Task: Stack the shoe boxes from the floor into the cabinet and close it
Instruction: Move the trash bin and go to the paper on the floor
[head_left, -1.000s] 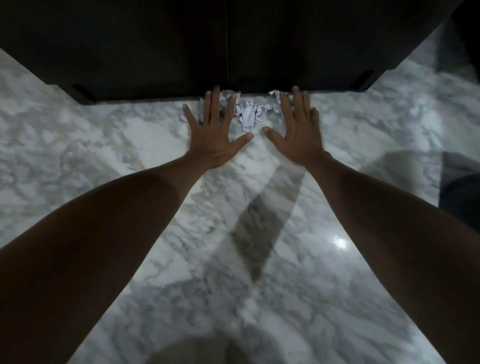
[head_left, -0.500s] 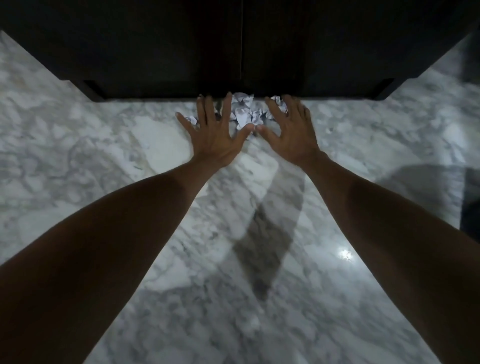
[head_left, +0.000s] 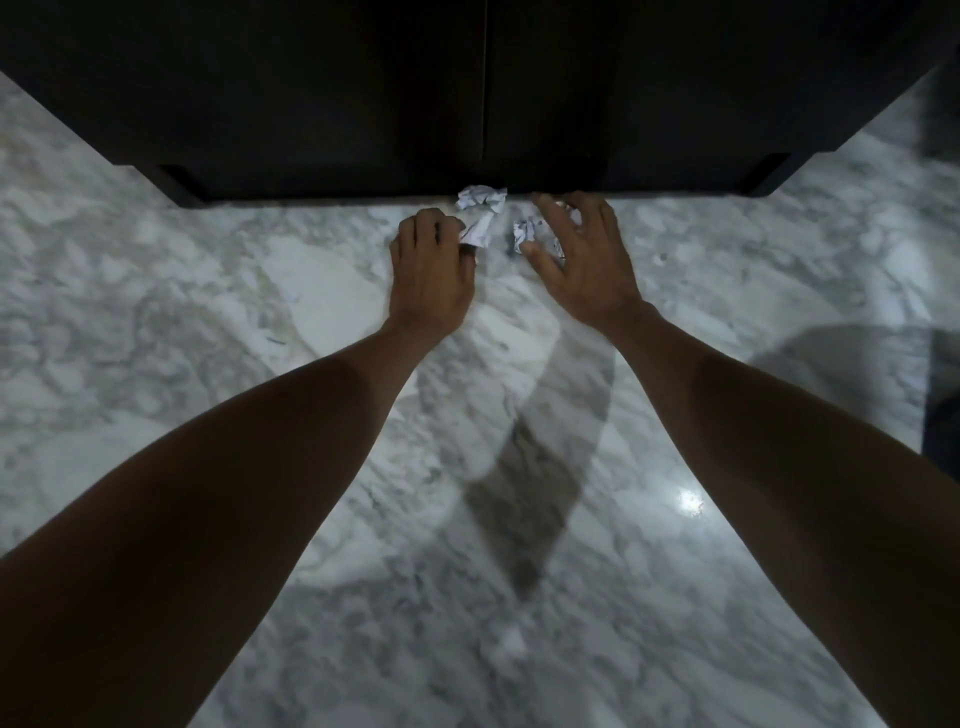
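At the foot of the cabinet (head_left: 483, 93), whose doors look shut, crumpled paper (head_left: 480, 200) lies on the floor (head_left: 260, 312); no shoe boxes are in view. The scraps should be gathered in one sweep toward the middle, so none slips under the doors. Left hand (head_left: 431, 270) is curled, pinching a scrap; right hand (head_left: 582, 260) is half-curled over another piece, grip unconfirmed.

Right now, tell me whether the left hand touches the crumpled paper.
Touching: the head view shows the left hand pinching a strip of crumpled paper at its fingers.
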